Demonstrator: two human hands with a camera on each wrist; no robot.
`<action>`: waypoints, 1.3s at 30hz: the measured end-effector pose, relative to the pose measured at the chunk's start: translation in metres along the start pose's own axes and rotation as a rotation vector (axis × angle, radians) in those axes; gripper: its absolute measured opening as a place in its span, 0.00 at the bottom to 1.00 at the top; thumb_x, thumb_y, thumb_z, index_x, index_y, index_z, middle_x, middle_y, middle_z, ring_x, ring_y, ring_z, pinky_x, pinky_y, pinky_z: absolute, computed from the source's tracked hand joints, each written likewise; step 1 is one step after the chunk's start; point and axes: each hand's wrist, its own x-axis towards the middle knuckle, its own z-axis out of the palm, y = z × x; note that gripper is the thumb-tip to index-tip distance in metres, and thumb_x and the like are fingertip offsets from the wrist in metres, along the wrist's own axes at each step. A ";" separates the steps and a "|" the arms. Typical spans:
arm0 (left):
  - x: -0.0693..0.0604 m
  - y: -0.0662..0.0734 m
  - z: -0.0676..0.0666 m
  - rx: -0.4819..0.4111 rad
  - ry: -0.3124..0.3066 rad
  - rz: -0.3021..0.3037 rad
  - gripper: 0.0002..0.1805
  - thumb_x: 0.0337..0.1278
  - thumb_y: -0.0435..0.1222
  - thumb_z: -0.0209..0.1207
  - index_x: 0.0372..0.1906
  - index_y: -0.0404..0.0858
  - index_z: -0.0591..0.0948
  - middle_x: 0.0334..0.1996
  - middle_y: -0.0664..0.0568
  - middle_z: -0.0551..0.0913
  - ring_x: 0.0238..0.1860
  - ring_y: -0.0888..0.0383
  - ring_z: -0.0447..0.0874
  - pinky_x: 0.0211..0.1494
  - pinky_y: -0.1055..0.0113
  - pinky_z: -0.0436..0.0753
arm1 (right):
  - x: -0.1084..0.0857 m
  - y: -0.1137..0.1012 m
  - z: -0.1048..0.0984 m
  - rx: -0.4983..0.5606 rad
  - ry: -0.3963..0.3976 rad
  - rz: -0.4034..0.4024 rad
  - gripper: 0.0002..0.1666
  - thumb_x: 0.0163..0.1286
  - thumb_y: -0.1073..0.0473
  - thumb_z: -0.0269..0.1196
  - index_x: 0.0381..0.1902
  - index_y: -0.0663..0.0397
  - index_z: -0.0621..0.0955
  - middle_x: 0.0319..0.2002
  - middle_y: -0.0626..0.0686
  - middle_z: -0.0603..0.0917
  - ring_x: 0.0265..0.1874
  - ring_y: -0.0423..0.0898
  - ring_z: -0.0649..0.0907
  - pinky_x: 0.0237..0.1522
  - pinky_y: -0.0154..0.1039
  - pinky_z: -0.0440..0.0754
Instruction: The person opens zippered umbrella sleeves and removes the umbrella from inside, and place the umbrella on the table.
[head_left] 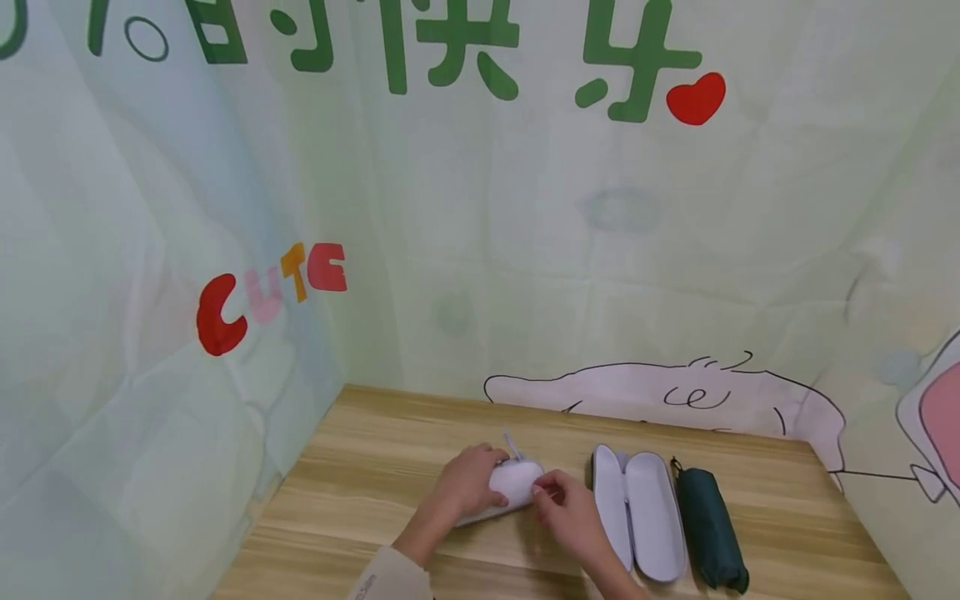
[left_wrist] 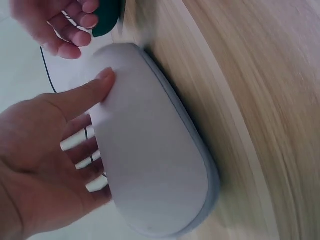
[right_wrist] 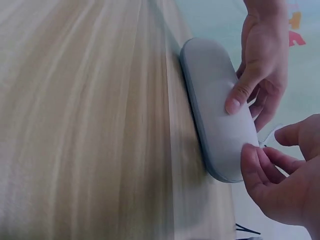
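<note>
A closed pale grey glasses case (head_left: 516, 482) lies on the table, with a thin strap (head_left: 512, 446) sticking up behind it. My left hand (head_left: 468, 482) grips the case: its thumb lies on the lid and the fingers go behind the far side, as the left wrist view (left_wrist: 50, 150) case (left_wrist: 150, 145) shows. At the case's right end is my right hand (head_left: 566, 510), fingers bent loosely, fingertips beside the edge. In the right wrist view those fingertips (right_wrist: 249, 152) overlap the corner of the case (right_wrist: 215, 90); whether they touch it is unclear.
To the right, a second glasses case (head_left: 654, 517) lies opened flat, its two pale halves facing up. A dark green folded umbrella (head_left: 708, 527) lies next to it. Printed cloth (head_left: 480, 208) hangs behind the wooden table (head_left: 360, 467) and at both sides.
</note>
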 end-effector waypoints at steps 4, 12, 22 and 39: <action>-0.001 -0.001 0.000 0.103 -0.020 0.082 0.35 0.52 0.45 0.80 0.66 0.43 0.83 0.57 0.48 0.84 0.58 0.48 0.82 0.58 0.50 0.83 | 0.005 -0.001 -0.001 -0.126 0.093 -0.055 0.06 0.72 0.63 0.68 0.44 0.59 0.86 0.37 0.51 0.86 0.34 0.42 0.84 0.35 0.35 0.83; -0.003 -0.003 0.004 0.170 0.000 0.137 0.34 0.53 0.45 0.79 0.66 0.46 0.82 0.57 0.51 0.83 0.58 0.50 0.80 0.57 0.50 0.82 | 0.016 -0.007 -0.002 -0.229 0.126 -0.126 0.09 0.71 0.69 0.67 0.48 0.65 0.86 0.39 0.52 0.85 0.35 0.44 0.85 0.36 0.35 0.83; -0.006 0.002 0.007 0.209 0.018 0.123 0.34 0.51 0.44 0.80 0.65 0.47 0.81 0.58 0.52 0.82 0.58 0.50 0.80 0.55 0.48 0.82 | 0.031 -0.012 -0.006 -0.309 0.068 -0.214 0.09 0.68 0.70 0.69 0.46 0.67 0.86 0.33 0.50 0.81 0.31 0.43 0.81 0.32 0.35 0.81; -0.007 0.000 0.005 0.181 0.025 0.123 0.34 0.46 0.44 0.83 0.60 0.48 0.82 0.56 0.53 0.83 0.54 0.51 0.81 0.52 0.48 0.84 | 0.040 -0.013 -0.004 -0.425 -0.052 -0.250 0.06 0.69 0.68 0.70 0.42 0.57 0.84 0.31 0.50 0.76 0.30 0.42 0.76 0.31 0.35 0.76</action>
